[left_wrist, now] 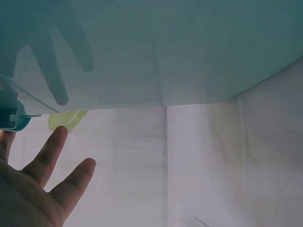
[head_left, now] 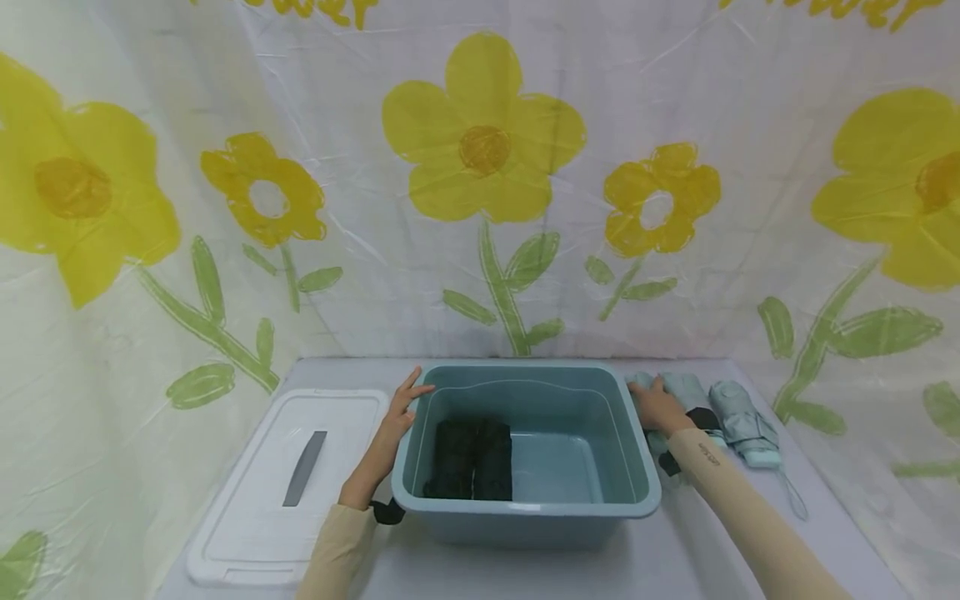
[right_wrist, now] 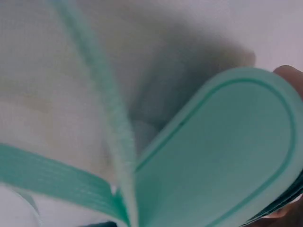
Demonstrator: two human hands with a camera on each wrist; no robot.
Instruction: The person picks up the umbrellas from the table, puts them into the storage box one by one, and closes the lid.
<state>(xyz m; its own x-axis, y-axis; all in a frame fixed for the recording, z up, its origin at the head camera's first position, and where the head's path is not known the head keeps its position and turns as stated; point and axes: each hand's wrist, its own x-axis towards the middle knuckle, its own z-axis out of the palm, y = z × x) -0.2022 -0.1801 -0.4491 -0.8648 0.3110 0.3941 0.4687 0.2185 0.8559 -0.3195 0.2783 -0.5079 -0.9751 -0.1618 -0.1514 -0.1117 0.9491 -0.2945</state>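
A blue-green plastic bin (head_left: 525,529) stands in the middle of the table in the head view. My left hand (head_left: 395,425) rests at its left rim, fingers straight and spread; the left wrist view shows that hand (left_wrist: 40,184) below the bin's translucent wall (left_wrist: 156,56). On the bin's right side, my right hand (head_left: 660,408) grips a folded pale green umbrella (head_left: 640,381). Its flat handle end (right_wrist: 227,142) and wrist strap (right_wrist: 57,177) fill the right wrist view, with fingers at the handle's edge. Two dark bundles (head_left: 472,458) lie side by side in the bin's left half.
Two more folded pale umbrellas lie to the right, one (head_left: 682,387) beside my right hand and another (head_left: 742,417) farther out with a looped strap. A white lid (head_left: 247,517) with a grey handle lies flat on the left. A flower-printed curtain (head_left: 360,275) hangs behind the table.
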